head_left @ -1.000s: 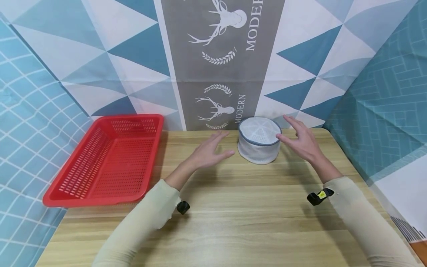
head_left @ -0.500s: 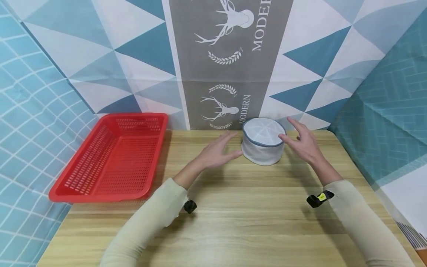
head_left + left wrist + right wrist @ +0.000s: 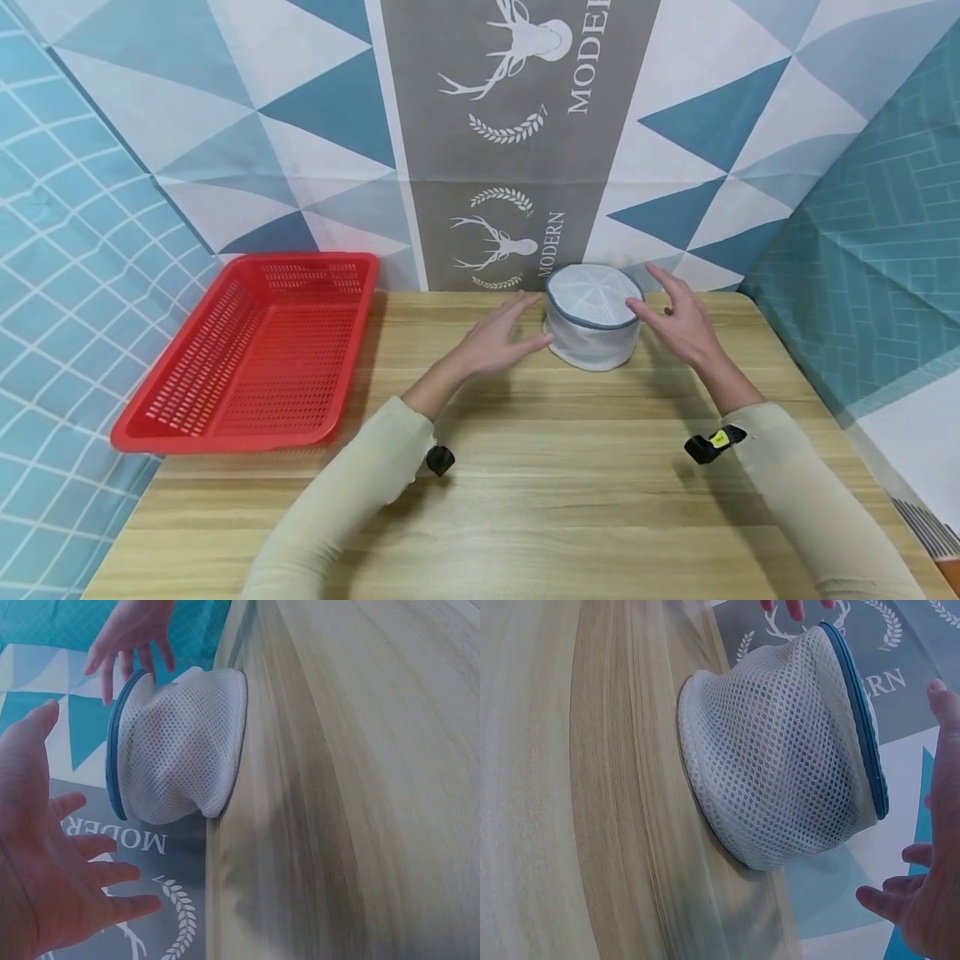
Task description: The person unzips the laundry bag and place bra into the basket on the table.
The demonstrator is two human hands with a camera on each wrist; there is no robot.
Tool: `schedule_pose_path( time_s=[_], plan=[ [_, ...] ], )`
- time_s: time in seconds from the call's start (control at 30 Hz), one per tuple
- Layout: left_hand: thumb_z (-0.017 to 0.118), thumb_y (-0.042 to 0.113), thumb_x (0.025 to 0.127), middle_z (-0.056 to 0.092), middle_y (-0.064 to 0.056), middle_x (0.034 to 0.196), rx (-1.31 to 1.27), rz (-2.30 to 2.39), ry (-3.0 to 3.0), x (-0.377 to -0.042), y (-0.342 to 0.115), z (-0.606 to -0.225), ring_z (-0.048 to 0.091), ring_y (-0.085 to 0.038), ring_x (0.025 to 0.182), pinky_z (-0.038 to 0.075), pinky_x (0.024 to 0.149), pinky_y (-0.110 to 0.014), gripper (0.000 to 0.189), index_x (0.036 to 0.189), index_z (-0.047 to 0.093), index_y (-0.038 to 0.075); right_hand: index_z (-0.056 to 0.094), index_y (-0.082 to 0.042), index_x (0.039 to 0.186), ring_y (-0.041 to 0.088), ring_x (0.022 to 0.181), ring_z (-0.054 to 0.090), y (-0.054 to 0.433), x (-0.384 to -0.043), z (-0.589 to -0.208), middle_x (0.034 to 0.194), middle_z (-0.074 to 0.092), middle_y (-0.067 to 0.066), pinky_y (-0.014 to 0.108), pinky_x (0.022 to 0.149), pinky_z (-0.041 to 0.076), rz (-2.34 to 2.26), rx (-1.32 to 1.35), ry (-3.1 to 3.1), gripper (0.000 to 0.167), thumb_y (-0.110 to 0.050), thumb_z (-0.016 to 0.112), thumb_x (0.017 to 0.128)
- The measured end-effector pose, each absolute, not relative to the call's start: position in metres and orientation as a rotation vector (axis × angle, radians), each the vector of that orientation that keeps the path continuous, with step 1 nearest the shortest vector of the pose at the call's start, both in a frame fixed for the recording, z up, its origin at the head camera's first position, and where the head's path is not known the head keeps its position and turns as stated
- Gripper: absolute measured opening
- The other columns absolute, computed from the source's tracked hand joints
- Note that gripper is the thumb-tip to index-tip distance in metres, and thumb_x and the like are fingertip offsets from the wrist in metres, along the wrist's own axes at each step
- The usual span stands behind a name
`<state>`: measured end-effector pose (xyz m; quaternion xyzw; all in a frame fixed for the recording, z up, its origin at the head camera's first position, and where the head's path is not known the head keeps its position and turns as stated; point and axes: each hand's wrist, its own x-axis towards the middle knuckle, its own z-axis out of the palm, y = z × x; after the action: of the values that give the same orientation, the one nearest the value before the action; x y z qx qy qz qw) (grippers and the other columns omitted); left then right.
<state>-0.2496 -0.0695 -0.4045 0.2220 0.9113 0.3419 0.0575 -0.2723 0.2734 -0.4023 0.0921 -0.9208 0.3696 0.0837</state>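
Observation:
A round white mesh laundry bag [image 3: 592,342] with a blue-grey zip rim stands upright at the back of the table, its honeycomb side wall [image 3: 772,750] slightly creased. My left hand [image 3: 498,337] is held just left of it, fingers spread and thumb toward the bag. On the other side my right hand [image 3: 678,321] hovers by the rim, thumb and fingers apart. Both wrist views show a gap between the mesh bag [image 3: 180,746] and the nearer hand, and neither hand holds anything.
A red perforated plastic basket [image 3: 356,333] stands at the table's left side. Behind the wooden table [image 3: 555,500] rises a patterned wall covering [image 3: 480,100], close to the bag. Blue tile-patterned sheets [image 3: 67,250] hang at the sides.
My left hand has moved a little right, closer to the bag. The head view has shifted slightly, then steadied. The bag and basket stay in place; the right hand is nearly still.

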Motion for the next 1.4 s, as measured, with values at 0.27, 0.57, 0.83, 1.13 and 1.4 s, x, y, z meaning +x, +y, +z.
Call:
schedule_pose_path(
  time_s=[0.27, 0.57, 0.83, 1.13, 1.4],
  plan=[
    [0.060, 0.060, 0.110, 0.018, -0.018, 0.190, 0.645, 1.211, 2.718, -0.261, -0.064, -0.411, 0.026, -0.044, 0.176, 0.025, 0.138, -0.073, 0.083, 0.179, 0.031, 0.023, 0.030, -0.014, 0.179, 0.054, 0.172, 0.028, 0.274, -0.273, -0.405, 0.186, 0.027, 0.025, 0.080, 0.125, 0.041, 1.154, 0.237, -2.738, 0.083, -0.050, 0.064, 0.112],
    [0.064, 0.055, 0.110, 0.020, -0.022, 0.189, 0.641, 1.348, 2.665, -0.267, -0.053, -0.415, 0.024, -0.045, 0.177, 0.023, 0.139, -0.072, 0.082, 0.178, 0.033, 0.021, 0.028, -0.018, 0.180, 0.061, 0.167, 0.032, 0.274, -0.274, -0.413, 0.186, 0.028, 0.027, 0.081, 0.131, 0.029, 1.187, 0.156, -2.730, 0.085, -0.056, 0.061, 0.112],
    [0.064, 0.055, 0.109, 0.017, -0.021, 0.190, 0.628, 1.383, 2.644, -0.271, -0.042, -0.422, 0.023, -0.044, 0.177, 0.023, 0.140, -0.070, 0.083, 0.179, 0.031, 0.023, 0.023, -0.018, 0.181, 0.062, 0.168, 0.030, 0.270, -0.276, -0.418, 0.187, 0.023, 0.026, 0.082, 0.132, 0.028, 1.231, 0.119, -2.744, 0.086, -0.058, 0.058, 0.113],
    [0.068, 0.052, 0.108, 0.011, -0.021, 0.191, 0.642, 1.452, 2.614, -0.274, -0.031, -0.427, 0.020, -0.047, 0.177, 0.022, 0.138, -0.076, 0.082, 0.178, 0.033, 0.026, 0.021, -0.013, 0.181, 0.064, 0.167, 0.029, 0.268, -0.279, -0.425, 0.188, 0.022, 0.026, 0.081, 0.132, 0.029, 1.296, 0.118, -2.745, 0.088, -0.059, 0.055, 0.114],
    [0.066, 0.050, 0.109, 0.009, -0.022, 0.191, 0.662, 1.482, 2.605, -0.274, -0.022, -0.428, 0.018, -0.049, 0.177, 0.022, 0.139, -0.074, 0.079, 0.177, 0.035, 0.025, 0.018, -0.013, 0.181, 0.064, 0.168, 0.028, 0.265, -0.281, -0.427, 0.188, 0.019, 0.026, 0.080, 0.133, 0.029, 1.313, 0.092, -2.760, 0.090, -0.061, 0.054, 0.113]
  ],
)
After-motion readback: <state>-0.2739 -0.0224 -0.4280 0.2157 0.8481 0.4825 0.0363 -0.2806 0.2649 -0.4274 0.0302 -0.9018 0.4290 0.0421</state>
